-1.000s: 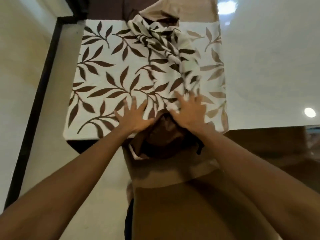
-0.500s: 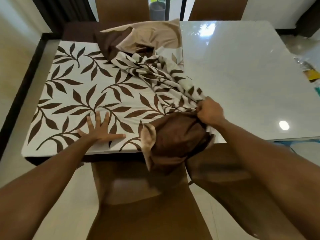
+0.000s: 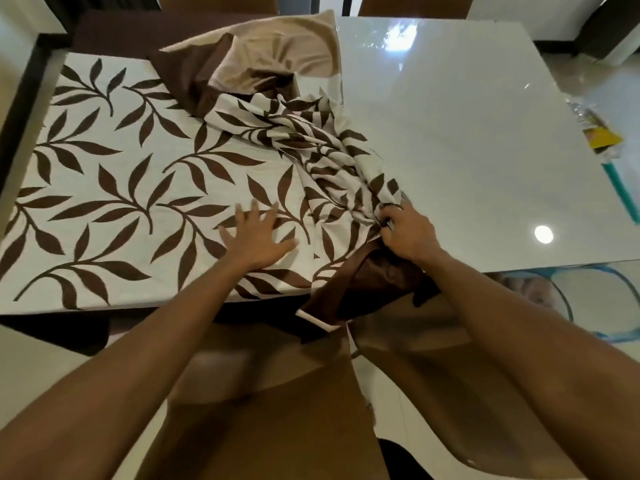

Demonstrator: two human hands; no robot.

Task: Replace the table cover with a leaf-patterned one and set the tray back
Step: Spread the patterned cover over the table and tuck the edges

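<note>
The leaf-patterned cover (image 3: 114, 202), white with brown leaves, lies flat over the left half of the glossy white table (image 3: 478, 140). Its remaining part is bunched in a ridge (image 3: 322, 150) down the table's middle, with brown and beige border folds at the far end (image 3: 249, 64). My left hand (image 3: 258, 237) rests flat with spread fingers on the spread cloth near the front edge. My right hand (image 3: 407, 233) is closed on the bunched cloth at the front edge, where the dark brown border (image 3: 367, 289) hangs down. No tray is in view.
A brown chair (image 3: 263, 410) stands right in front of me against the table edge, and two chair backs show at the far side. A plastic packet with a yellow label (image 3: 595, 133) lies beyond the table's right edge. A blue-rimmed object (image 3: 568, 299) sits below the front right corner.
My left hand slid right across the flat cloth. My right hand carried its gathered fold a little further right along the front edge. The view shifted so more of the bare table shows.
</note>
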